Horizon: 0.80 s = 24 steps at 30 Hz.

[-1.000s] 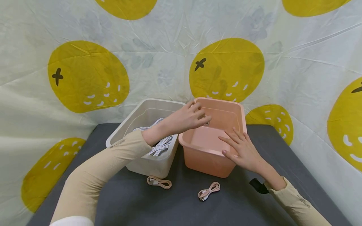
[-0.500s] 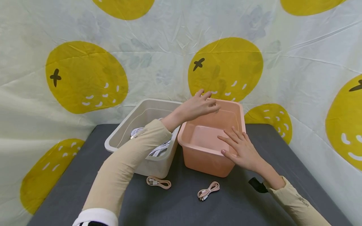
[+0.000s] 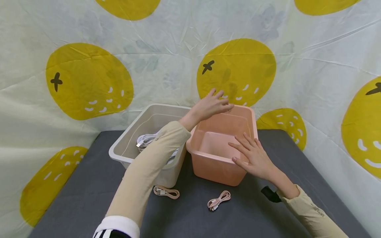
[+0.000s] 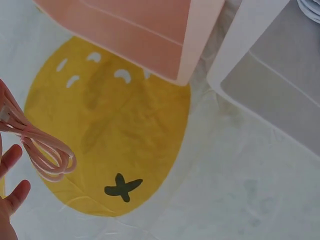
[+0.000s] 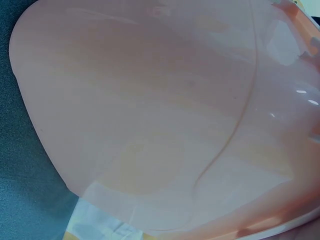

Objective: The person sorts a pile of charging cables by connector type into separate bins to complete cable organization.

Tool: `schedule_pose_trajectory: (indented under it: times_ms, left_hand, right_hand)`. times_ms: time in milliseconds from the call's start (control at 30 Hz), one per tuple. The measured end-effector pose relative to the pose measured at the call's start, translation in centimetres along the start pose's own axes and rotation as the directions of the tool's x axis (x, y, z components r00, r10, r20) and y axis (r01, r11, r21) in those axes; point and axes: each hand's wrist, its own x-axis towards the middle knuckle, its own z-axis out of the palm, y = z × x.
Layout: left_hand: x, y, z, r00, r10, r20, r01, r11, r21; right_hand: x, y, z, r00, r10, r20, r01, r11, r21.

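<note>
My left hand (image 3: pixel 209 106) is raised over the back left of the pink bin (image 3: pixel 220 168). In the left wrist view it holds a coiled pink cable (image 4: pixel 47 150), tied near its middle; the hold itself is mostly out of frame. My right hand (image 3: pixel 255 158) lies with spread, fairly straight fingers at the pink bin's front right rim. The right wrist view shows mostly the bin's glossy outer wall (image 5: pixel 130 110). Left of the pink bin stands a light grey bin (image 3: pixel 126 145) with bundled white cables (image 3: pixel 146 139) inside, partly hidden by my left sleeve.
Two coiled cables lie on the dark table (image 3: pixel 184 218): a beige one (image 3: pixel 167 192) in front of the grey bin and a pink one (image 3: pixel 219 200) in front of the pink bin. A black strap (image 3: pixel 270 194) is near my right wrist. Patterned cloth (image 3: pixel 166 66) hangs behind.
My left hand has moved up and to the right, from the bins' shared edge to above the pink bin's back rim, carrying the cable. My right hand has stayed in place.
</note>
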Motion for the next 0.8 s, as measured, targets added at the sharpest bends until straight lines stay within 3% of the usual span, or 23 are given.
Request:
schedule_pose_trajectory:
  times_ms: [167,333,600,800]
  left_hand:
    - [0.2,-0.1,0.3,0.998,0.002,0.071,-0.004,0.999,0.035]
    - [-0.2,-0.2,0.7,0.991,-0.034,0.126,0.031,0.999,0.031]
    - [-1.0,-0.6,0.3,0.993,-0.072,0.09,0.079,0.994,-0.076]
    - [-1.9,-0.5,-0.7,0.996,-0.061,0.066,0.067,0.993,-0.094]
  right_hand:
    - [0.0,-0.1,0.1,1.0,0.006,0.01,-0.006,1.0,0.007]
    - [0.0,-0.3,0.0,1.0,0.005,0.012,-0.005,1.0,0.002]
    - [0.1,-0.4,-0.1,1.0,-0.006,0.0,0.006,1.0,-0.011]
    - [0.0,-0.3,0.0,1.0,-0.003,0.003,0.003,1.0,0.0]
